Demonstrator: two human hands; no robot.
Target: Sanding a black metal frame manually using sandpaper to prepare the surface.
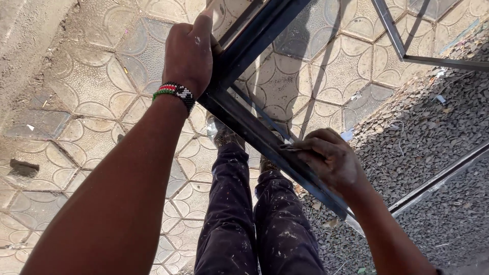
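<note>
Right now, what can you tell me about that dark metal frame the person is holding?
The metal frame is made of dark, dull square bars joined at a corner, held off the patterned paving and tilted across the person's legs. The left hand grips it just above the corner; the right hand rests on the lower bar, pinching a small flat piece against it. Its far ends run out of view.

Dark metal frame (254, 133), angle-section bars meeting at corner, held tilted above patterned pavers, small flat piece (291, 147) on its edge

Left hand (187, 53) and right hand (331, 160) on metal frame (254, 132) above legs (254, 224)
</note>
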